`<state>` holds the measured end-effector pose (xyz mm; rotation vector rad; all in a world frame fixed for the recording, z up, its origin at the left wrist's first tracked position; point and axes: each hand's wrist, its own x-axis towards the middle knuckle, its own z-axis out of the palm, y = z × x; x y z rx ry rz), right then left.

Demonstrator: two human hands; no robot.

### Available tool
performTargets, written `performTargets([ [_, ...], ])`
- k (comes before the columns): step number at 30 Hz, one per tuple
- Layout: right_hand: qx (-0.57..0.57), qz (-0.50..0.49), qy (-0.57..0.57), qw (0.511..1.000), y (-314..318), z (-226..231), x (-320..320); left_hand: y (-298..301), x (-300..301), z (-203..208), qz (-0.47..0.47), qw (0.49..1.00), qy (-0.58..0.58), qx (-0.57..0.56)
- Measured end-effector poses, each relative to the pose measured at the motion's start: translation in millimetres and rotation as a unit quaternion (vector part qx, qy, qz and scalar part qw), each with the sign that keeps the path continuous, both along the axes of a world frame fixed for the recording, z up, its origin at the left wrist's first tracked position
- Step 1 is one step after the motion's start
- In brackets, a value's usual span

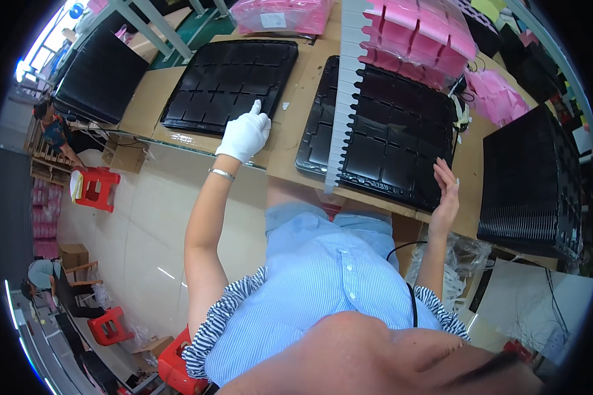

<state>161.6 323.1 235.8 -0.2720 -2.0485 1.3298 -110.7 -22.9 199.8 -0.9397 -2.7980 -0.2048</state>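
Observation:
My left hand [245,133] wears a white glove and rests its fingers on the near edge of a black moulded tray [224,79] on the left of the brown table. My bare right hand [447,193] touches the near right corner of a second black tray [389,141] in front of me, fingers spread. A long white notched strip [344,92] lies across that tray's left side.
Stacks of black trays stand at the right [530,184] and the far left [99,76]. Pink bagged parts [428,36] lie at the back of the table. Red stools [97,187] stand on the floor at the left, where other people sit.

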Motion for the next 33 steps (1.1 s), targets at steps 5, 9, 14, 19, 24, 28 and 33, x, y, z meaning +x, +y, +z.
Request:
performTargets([
  [5, -0.025, 0.031, 0.008, 0.999, -15.3, -2.8, -16.9, 10.9, 12.4, 10.7, 0.024, 0.995, 0.060, 0.073],
  [9, 0.016, 0.095, -0.071, 0.993, -37.3, -5.1, -48.4, 43.0, 73.9, 45.7, -0.076, 0.893, -0.307, 0.321],
  [14, -0.090, 0.222, -0.162, 0.957, -77.9, -22.8, -79.0, 82.7, 105.0, 31.8, -0.070, 0.810, -0.416, 0.407],
  [19, -0.102, 0.221, -0.183, 0.953, -100.3, -14.7, -80.1, 88.0, 105.9, 43.0, 0.076, 0.664, -0.472, 0.575],
  [24, 0.105, 0.140, 0.045, 0.984, -108.3, -16.1, -88.3, 88.9, 99.3, 37.4, 0.106, 0.646, -0.454, 0.604],
  [28, 0.220, 0.209, 0.146, 0.942, -95.0, -3.7, -114.5, 86.4, 82.2, 23.1, 0.125, 0.656, -0.410, 0.621],
  [33, 0.132, 0.156, -0.046, 0.978, -19.8, -17.4, -255.7, 90.2, 72.9, 19.3, 0.141, 0.683, -0.434, 0.570],
])
